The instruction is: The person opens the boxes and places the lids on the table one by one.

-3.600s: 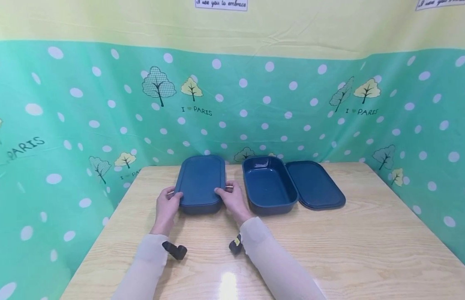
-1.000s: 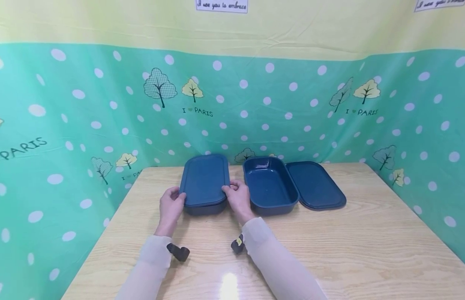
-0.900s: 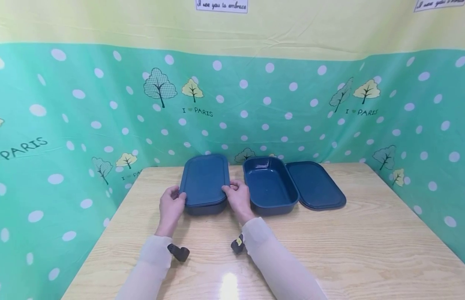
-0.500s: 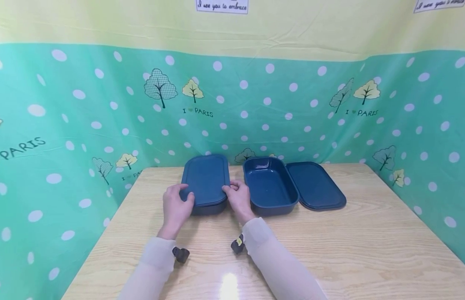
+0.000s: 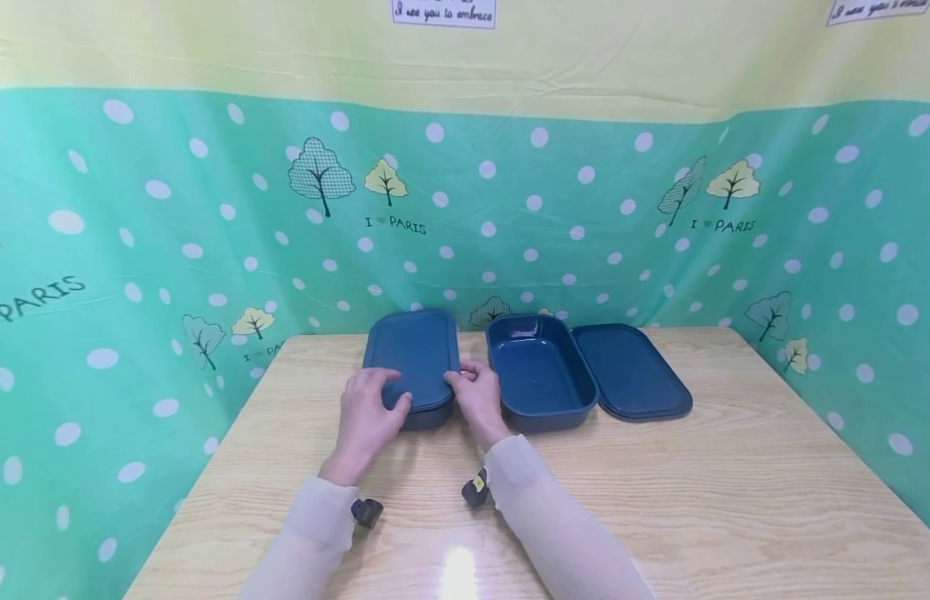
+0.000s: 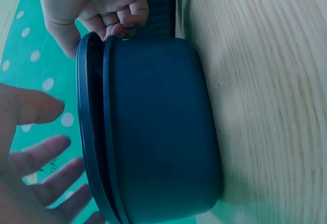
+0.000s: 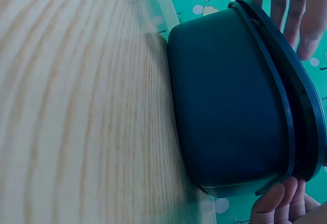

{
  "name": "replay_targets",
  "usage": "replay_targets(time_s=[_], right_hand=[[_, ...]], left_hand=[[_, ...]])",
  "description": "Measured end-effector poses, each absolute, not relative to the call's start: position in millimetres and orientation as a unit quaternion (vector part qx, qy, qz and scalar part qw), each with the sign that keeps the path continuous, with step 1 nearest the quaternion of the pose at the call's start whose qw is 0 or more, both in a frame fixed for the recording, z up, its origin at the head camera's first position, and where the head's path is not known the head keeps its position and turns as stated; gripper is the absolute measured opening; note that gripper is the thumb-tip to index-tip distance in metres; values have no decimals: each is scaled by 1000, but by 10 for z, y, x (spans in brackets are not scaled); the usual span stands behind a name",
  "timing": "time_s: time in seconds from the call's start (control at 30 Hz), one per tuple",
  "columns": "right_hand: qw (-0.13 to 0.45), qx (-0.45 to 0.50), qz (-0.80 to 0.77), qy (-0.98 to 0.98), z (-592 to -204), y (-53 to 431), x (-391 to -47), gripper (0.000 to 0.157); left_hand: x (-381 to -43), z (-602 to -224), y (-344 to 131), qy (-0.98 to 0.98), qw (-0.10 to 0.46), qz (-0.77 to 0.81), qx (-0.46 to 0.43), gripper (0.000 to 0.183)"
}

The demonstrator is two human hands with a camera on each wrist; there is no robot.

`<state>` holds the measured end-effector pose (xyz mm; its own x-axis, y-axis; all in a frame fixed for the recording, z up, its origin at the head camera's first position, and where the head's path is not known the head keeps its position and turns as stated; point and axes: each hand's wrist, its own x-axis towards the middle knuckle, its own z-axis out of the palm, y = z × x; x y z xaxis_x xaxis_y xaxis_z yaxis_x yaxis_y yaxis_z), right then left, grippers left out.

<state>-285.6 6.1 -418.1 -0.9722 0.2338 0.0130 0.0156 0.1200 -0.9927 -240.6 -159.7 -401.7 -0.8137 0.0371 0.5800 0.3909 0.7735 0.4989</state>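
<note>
A dark blue rectangular food container (image 5: 429, 419) stands at the back left of the table, its lid (image 5: 416, 346) lying over it. Both wrist views show a narrow gap between the lid's near edge (image 6: 87, 117) and the container's rim (image 6: 110, 127). My right hand (image 5: 477, 400) pinches the lid's right edge, thumb on top and fingers underneath; in the right wrist view these fingers (image 7: 288, 198) sit at the container's corner. My left hand (image 5: 366, 421) is over the lid's near left part, fingers spread and holding nothing. The left wrist view has those fingers (image 6: 51, 175) apart from the lid.
A second blue container (image 5: 547, 422) without a lid stands just right of my right hand. Beside it a flat blue lid (image 5: 632, 371) lies on the wooden table (image 5: 697, 500). A green dotted curtain (image 5: 465, 217) hangs behind the table.
My left hand has let go of the lid's left edge and moved right, over the lid's near part. The right hand keeps its grip at the right edge.
</note>
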Motion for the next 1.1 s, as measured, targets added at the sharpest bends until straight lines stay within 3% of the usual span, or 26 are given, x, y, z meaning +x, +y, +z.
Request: replay_targets(time_s=[0.47,1.1], right_hand=[[76,-82,657,-746,-4178,63,-2847,36],[84,-77,670,-734,-4189,50,-2862,35]], left_hand=[[-2383,-3997,-1552,-903,278,-256,-203,26],[-2345,-3999,-1518,-912,293,-167,-234,25]])
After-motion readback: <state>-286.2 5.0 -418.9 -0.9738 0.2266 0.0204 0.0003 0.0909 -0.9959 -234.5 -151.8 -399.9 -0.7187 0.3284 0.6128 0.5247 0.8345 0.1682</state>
